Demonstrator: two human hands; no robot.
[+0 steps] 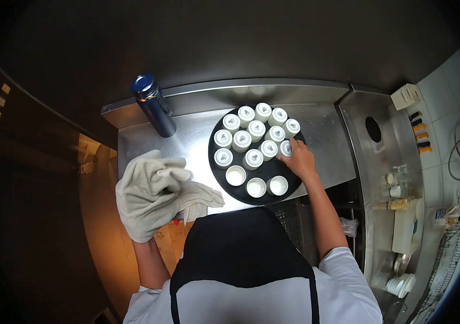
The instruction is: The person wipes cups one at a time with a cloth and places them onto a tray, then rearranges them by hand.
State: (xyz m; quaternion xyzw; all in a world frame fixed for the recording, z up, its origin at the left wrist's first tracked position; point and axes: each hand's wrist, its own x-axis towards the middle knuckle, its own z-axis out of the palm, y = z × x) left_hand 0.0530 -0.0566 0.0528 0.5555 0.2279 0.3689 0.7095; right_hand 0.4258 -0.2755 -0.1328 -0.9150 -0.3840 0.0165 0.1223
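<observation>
A round black tray [265,173] holds many small white cups, most of them upside down with dark marks on their bases. Three upright cups, including one [278,185], stand along its near side. My right hand [300,160] has its fingers closed around an upside-down cup [286,148] at the tray's right side. A pale cloth towel [151,189] is bunched over my left hand, left of the tray. That hand's fingers are hidden in the folds, and one end of the towel trails toward the tray.
A dark blue thermos flask [157,110] stands at the back left of the steel counter [192,129]. To the right runs a steel sink unit [359,135] with a round dark hole. Knives [421,132], glasses [401,175] and stacked white dishes [401,285] line the right side.
</observation>
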